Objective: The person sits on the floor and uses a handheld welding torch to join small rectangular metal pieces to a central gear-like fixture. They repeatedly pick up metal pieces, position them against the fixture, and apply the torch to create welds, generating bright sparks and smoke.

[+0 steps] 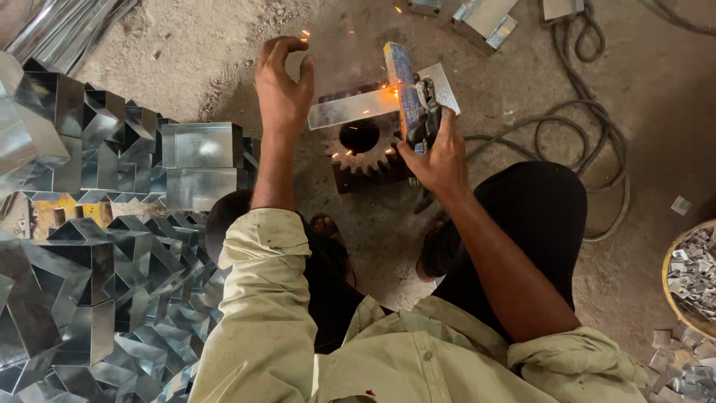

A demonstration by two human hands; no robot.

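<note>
The metal strip (356, 109) lay flat across the top of a rusty gear wheel (365, 153) on the dusty floor (641, 82), and sparks were jumping where the tool met it! The right hand (440, 157) was wrapped tight round a welding tool (412, 93), fingers fully closed on its grip, the tip pressed to the strip beside a second small plate (441, 83). The left hand (283, 83) hovered just off the strip's near end, fingers loosely spread and curled, holding nothing, clear of the sparks. By the look of it, the join was being made right then, mid-spark. A next move would have called for a steady tool tip and a strip that did not slide off the gear, so the free hand had to be ready to pin it. A stack of folded sheet-metal boxes (200, 145) sat on the left, a cable (589, 127) looped on the right, and a basket of small offcuts (693, 276) stood at the edge.
</note>
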